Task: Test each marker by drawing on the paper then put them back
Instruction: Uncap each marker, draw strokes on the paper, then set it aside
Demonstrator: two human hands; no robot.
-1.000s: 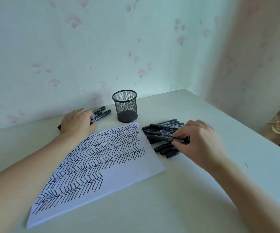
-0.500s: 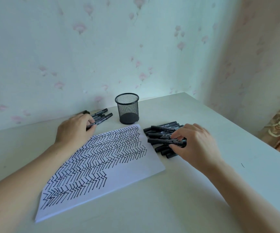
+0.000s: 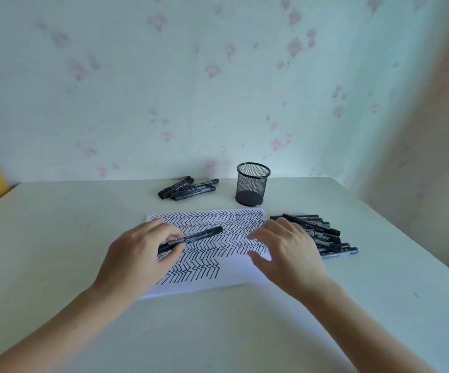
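My left hand [image 3: 140,254] has come away from the small pile of markers [image 3: 188,187] at the back of the desk [image 3: 56,238] and now sits over the near left part of the paper [image 3: 234,275]. It grips a single black marker [image 3: 191,239] between thumb and curled fingers, the long end pointing right and slightly away from me, above the zigzag lines. The cap looks to be on, though I cannot be sure. A second ago both hands were down among the two piles; now one marker is out, so I judge the next test is about to begin.

The sheet is mostly filled with black chevron rows, with bare white left only along the near right side, so that is where a fresh stroke would fit.

Behind the paper, the black mesh pen cup [image 3: 252,184] stands upright and seems to hold no markers, so none are back in it yet.

My right hand [image 3: 285,251] has lifted off the bigger pile of markers [image 3: 323,235] on the right and hovers over the paper's right edge, fingers loosely spread and holding nothing, palm facing the marker. I take it to be reaching across to pull the cap.
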